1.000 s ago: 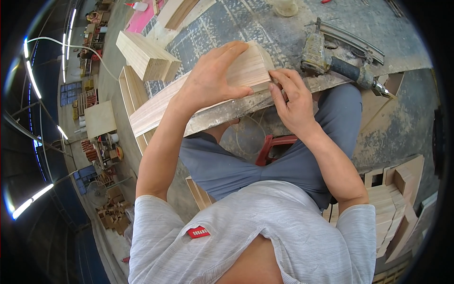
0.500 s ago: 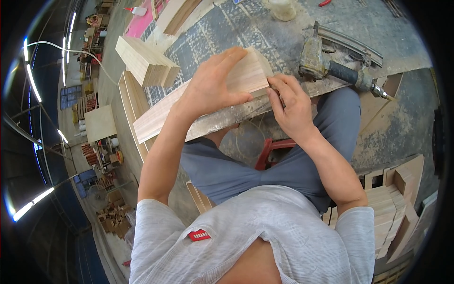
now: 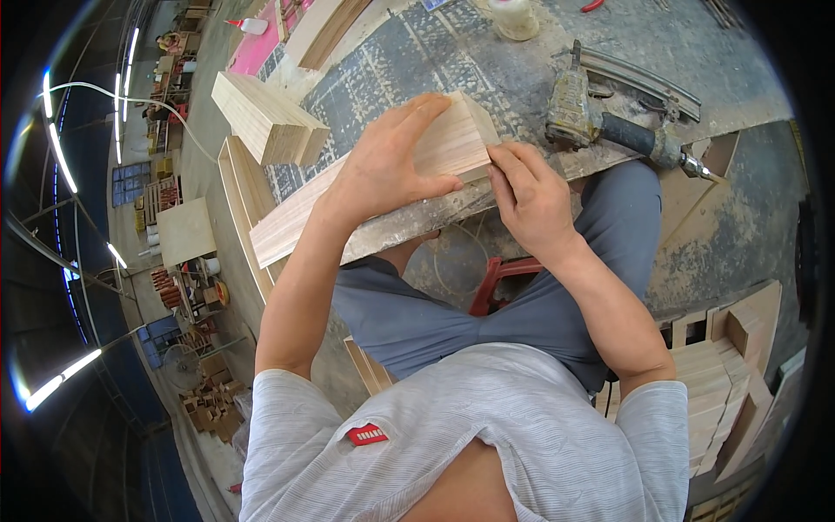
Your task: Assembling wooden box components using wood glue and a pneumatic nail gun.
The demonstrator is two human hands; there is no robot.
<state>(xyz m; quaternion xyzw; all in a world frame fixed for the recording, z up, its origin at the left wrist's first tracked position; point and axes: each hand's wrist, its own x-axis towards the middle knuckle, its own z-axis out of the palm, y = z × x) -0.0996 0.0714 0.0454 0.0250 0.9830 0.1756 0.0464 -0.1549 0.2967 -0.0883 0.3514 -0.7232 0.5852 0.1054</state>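
Note:
A long, pale wooden piece (image 3: 454, 146), box-like with striped grain, lies slantwise along the near edge of the worktable. My left hand (image 3: 383, 165) spans it from above, thumb on the near side and fingers over the far side, gripping it. At its right end, my right hand (image 3: 535, 198) has thumb and fingers pinched together against the near corner. Whatever sits between those fingertips is too small or hidden to make out. To the right of both hands, a worn nail gun (image 3: 574, 109) with a dark handle lies on the table, its hose fitting pointing towards me.
More pale wooden pieces (image 3: 265, 117) rest at the table's left, above a long wooden frame (image 3: 243, 196). Farther back are a glue bottle (image 3: 254, 26) and a cloudy jar (image 3: 515, 19). A red stool (image 3: 500, 283) shows between my legs; stacked boards (image 3: 718, 391) stand at lower right.
The wooden piece and both hands have barely shifted. My right fingertips sit slightly closer in against the corner, and the view has moved a little.

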